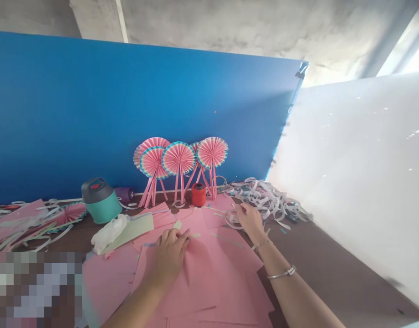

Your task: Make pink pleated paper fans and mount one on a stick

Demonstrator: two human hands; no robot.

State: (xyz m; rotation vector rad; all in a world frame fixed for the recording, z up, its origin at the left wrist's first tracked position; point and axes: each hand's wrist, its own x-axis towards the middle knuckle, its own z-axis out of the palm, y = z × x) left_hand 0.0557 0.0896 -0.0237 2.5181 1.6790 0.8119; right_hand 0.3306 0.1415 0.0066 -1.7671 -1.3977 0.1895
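Sheets of pink paper [226, 282] lie overlapped in front of me, with pale strips along some edges. My left hand [170, 255] rests on the upper left of the top sheets, its fingers bent and the thumb close to them, gripping the paper where it rises in a crease. Farther right and forward, my right hand [249, 221] is closed in a pinch at the far edge of the sheets. A looped white strip [231, 224] meets its fingertips, which are partly hidden.
Folded pink paper fans [178, 158] on sticks lean against a blue panel [93, 100]. Before them stands a red container [198, 195]. Curled white strips [264, 198] are heaped at back right. A teal-and-grey jug [102, 202] and crumpled white plastic [109, 233] stand left.
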